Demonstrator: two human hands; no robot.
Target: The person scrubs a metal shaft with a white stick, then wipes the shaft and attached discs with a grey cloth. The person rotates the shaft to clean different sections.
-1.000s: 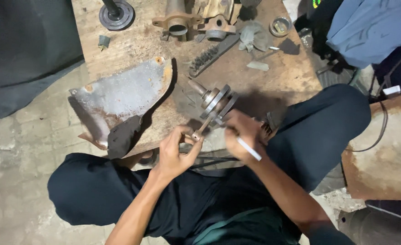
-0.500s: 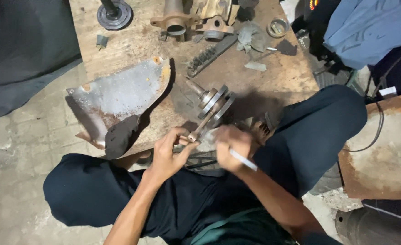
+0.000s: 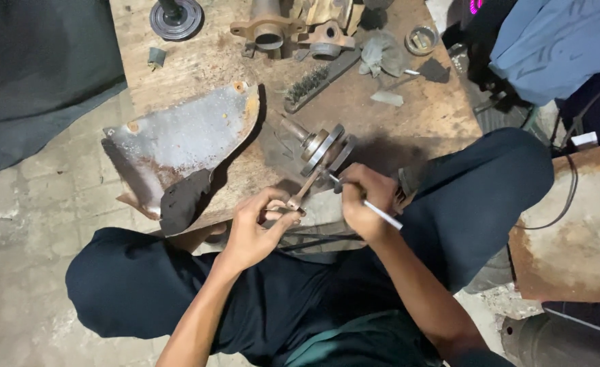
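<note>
I sit cross-legged in dark trousers at a low wooden board [image 3: 422,122]. A rusty crankshaft [image 3: 324,148] with round discs lies on the board, its connecting rod [image 3: 304,189] pointing toward me. My left hand [image 3: 256,228] pinches the near end of that rod. My right hand [image 3: 363,204] grips a thin white-handled tool [image 3: 381,214] like a pen, its tip touching the rod just below the discs.
A bent grey metal sheet [image 3: 178,139] lies left of the crankshaft. A wire brush [image 3: 317,80], rusty housings [image 3: 267,27], a round flywheel [image 3: 176,17] and a small ring [image 3: 421,39] lie at the board's far edge. A rusty plate [image 3: 572,231] sits at right; blue cloth [image 3: 551,41] upper right.
My right hand has moved slightly along the rod with the thin tool. The left hand keeps its hold on the rod end. The view shifted a little.
</note>
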